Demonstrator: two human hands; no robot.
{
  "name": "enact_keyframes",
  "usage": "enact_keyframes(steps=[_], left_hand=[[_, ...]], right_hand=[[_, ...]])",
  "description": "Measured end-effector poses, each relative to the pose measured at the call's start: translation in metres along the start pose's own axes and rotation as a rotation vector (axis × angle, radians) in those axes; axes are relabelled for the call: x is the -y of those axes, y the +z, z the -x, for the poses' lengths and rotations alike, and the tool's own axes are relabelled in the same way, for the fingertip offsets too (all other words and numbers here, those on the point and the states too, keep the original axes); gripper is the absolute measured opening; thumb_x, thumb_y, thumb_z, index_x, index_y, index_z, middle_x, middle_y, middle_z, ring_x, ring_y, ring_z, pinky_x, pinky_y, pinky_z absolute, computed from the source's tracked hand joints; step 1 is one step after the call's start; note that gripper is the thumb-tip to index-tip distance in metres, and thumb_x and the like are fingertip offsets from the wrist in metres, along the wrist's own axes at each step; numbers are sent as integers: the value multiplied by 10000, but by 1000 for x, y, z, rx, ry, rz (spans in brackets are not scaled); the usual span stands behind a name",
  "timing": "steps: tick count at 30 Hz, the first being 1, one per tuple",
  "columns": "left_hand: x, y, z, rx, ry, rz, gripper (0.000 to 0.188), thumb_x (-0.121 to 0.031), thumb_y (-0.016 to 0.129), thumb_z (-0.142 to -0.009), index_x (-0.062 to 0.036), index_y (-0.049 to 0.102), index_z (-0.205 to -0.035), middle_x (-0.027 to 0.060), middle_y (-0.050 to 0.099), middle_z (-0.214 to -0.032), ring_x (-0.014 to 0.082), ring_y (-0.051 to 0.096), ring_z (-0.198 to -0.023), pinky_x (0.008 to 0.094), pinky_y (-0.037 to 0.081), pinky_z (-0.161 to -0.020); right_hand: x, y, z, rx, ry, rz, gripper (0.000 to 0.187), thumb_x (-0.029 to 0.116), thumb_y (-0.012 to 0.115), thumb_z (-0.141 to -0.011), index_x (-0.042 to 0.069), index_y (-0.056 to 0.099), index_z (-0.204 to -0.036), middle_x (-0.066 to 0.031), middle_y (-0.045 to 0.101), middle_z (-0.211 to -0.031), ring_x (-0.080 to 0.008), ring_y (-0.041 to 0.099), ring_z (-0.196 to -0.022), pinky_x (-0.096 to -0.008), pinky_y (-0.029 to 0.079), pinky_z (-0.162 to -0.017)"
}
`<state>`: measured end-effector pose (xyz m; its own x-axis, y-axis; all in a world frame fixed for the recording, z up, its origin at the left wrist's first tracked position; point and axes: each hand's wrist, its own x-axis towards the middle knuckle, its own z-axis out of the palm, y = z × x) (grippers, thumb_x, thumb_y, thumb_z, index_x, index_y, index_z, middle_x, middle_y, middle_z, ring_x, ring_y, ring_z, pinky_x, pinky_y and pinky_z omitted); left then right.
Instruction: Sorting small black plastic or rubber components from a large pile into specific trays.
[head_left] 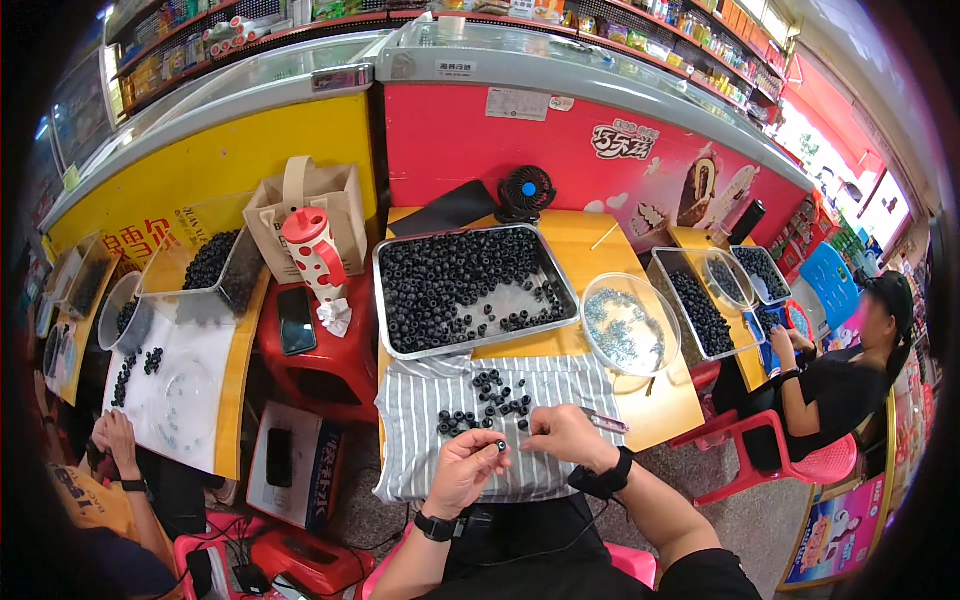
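Over a grey-and-white striped cloth (410, 400), my left hand (463, 472) pinches a small black ring-shaped part (500, 446) between thumb and fingertips. Close to its right is my right hand (562, 438), fingers curled together; anything in them is too small to make out. Just beyond both hands lie loose black parts (490, 395) of the same kind. A slim tool with a metallic handle (605, 421) rests beside my right hand. Farther back stands a metal tray (480, 350) heaped with black parts. A clear round bowl (672, 335) to its right holds small silvery pieces.
A black fan (526, 193) stands behind the tray. On a red stool (310, 375) at left are a polka-dot tumbler (313, 250) and a phone (296, 320). Co-workers sit at side tables: a person's hands (118, 445) at left, a person in black (850, 380) at right.
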<state>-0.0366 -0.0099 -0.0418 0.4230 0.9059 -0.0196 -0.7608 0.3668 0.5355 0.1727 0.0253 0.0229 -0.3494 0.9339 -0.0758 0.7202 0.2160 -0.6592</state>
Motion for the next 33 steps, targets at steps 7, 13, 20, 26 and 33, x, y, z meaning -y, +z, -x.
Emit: enact_keyframes(steps=[7, 13, 20, 26, 33], left_hand=[[-2, 3, 1, -17, 18, -27, 192, -23, 582, -924, 22, 623, -1106, 117, 683, -978, 181, 663, -823, 262, 522, -688], [0, 9, 1, -57, -14, -88, 206, -15, 580, -922, 38, 616, -1118, 130, 676, -991, 181, 657, -827, 259, 517, -702], [3, 17, 11, -88, -128, -90, 228, -2, 575, -919, 66, 599, -1135, 145, 670, -991, 195, 658, -832, 257, 533, -697], [2, 11, 10, -65, -117, -59, 223, 4, 575, -917, 65, 597, -1130, 151, 668, -991, 201, 662, -830, 257, 544, -690], [6, 7, 10, -19, -99, -29, 224, 18, 583, -910, 61, 600, -1129, 133, 657, -1011, 182, 653, -866, 268, 548, -730]], right_hand=[[4, -6, 14, -248, 25, -81, 163, 123, 739, -714, 2, 657, -785, -170, 643, -747, -342, 632, -666, -396, 492, -604], [-13, 12, 39, -316, -17, -40, 79, 78, 680, -756, 24, 676, -814, -159, 640, -785, -339, 632, -731, -394, 495, -628], [6, 21, 40, -268, -134, 198, 110, 128, 692, -778, 65, 650, -858, -131, 539, -761, -342, 598, -694, -430, 477, -589], [13, 26, 43, -283, -119, -68, 110, 71, 683, -780, 29, 585, -806, -124, 557, -776, -286, 604, -645, -373, 472, -548], [35, 30, 46, -296, -166, -568, 109, 13, 693, -802, -7, 602, -857, -54, 561, -787, -112, 550, -626, -229, 440, -541]])
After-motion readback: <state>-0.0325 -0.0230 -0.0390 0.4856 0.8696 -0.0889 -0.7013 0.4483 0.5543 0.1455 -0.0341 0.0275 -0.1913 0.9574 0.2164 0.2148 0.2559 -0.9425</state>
